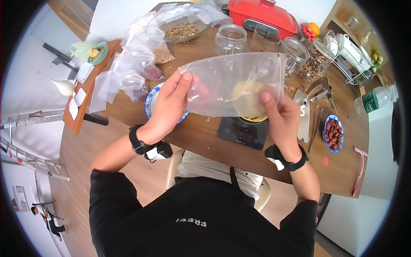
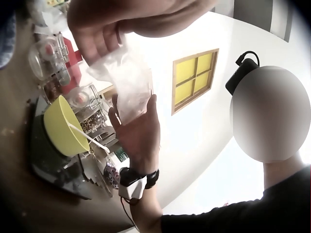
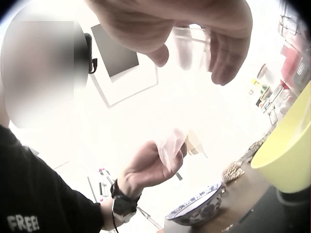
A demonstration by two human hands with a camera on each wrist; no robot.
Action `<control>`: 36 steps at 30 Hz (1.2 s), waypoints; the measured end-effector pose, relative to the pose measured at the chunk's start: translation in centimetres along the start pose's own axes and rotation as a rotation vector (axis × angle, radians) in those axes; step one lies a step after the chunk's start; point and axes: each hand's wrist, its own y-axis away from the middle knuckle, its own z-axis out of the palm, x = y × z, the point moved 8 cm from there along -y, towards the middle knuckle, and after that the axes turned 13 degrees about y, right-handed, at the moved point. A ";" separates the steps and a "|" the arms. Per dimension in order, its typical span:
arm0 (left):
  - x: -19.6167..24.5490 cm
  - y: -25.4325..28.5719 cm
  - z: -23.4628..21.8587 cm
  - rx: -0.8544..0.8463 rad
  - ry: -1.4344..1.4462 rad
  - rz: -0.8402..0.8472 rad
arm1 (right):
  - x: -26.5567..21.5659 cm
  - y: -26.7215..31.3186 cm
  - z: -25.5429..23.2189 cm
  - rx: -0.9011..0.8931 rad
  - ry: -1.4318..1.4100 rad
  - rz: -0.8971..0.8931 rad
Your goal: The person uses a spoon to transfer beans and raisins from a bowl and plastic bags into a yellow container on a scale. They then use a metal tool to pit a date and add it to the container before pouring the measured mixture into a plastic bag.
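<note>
Clear bag [image 1: 222, 73], bright yellow bowl [image 2: 60, 127], black scale [image 1: 236, 136], and there's blue-and-white patterning on the dish [image 3: 195, 209], red cooker [image 1: 259, 13], brown table [image 1: 188, 136]

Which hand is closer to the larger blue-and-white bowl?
Left. The left hand is above the bowl, partly hiding it in the head view; the right hand is farther off to the person's right, at the other end of the plastic bag.

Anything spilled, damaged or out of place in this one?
Loose brown bits lie scattered on the table beside the filled jar, outside any container, so they look spilled. The held plastic bag shows no obvious tear.
</note>
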 end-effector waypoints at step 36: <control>10.5 -6.2 -37.2 0.613 -0.342 0.113 | 1.3 1.2 0.3 -0.036 -0.025 -0.099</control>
